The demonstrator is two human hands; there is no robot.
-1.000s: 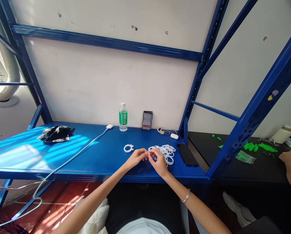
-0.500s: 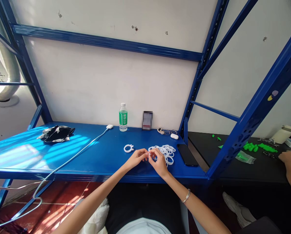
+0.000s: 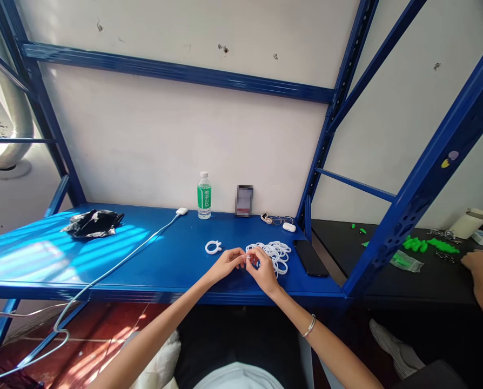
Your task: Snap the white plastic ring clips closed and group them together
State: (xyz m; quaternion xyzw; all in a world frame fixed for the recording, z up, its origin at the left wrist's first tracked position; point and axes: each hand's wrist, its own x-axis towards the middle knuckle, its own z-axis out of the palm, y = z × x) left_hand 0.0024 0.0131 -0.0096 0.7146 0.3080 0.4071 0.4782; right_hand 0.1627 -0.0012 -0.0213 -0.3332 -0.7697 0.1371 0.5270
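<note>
My left hand (image 3: 225, 262) and my right hand (image 3: 263, 270) meet over the blue shelf (image 3: 104, 254), fingertips pinched together on a small white plastic ring (image 3: 248, 259). Just behind my right hand lies a pile of white rings (image 3: 277, 252). A single white ring with a tab (image 3: 213, 247) lies alone on the shelf, left of my hands. My right wrist wears a thin bracelet.
A green-labelled water bottle (image 3: 204, 195), a small dark box (image 3: 244, 200), glasses (image 3: 277, 219) and a white earbud case (image 3: 289, 227) stand at the back. A black phone (image 3: 310, 257) lies right of the pile. A white cable (image 3: 115, 262) and black bag (image 3: 93, 222) lie left. Another person's hand (image 3: 478, 265) rests near green parts (image 3: 420, 244).
Almost nothing has moved; my hands stay pinched on the ring in the same place, and the view has shifted very slightly.
</note>
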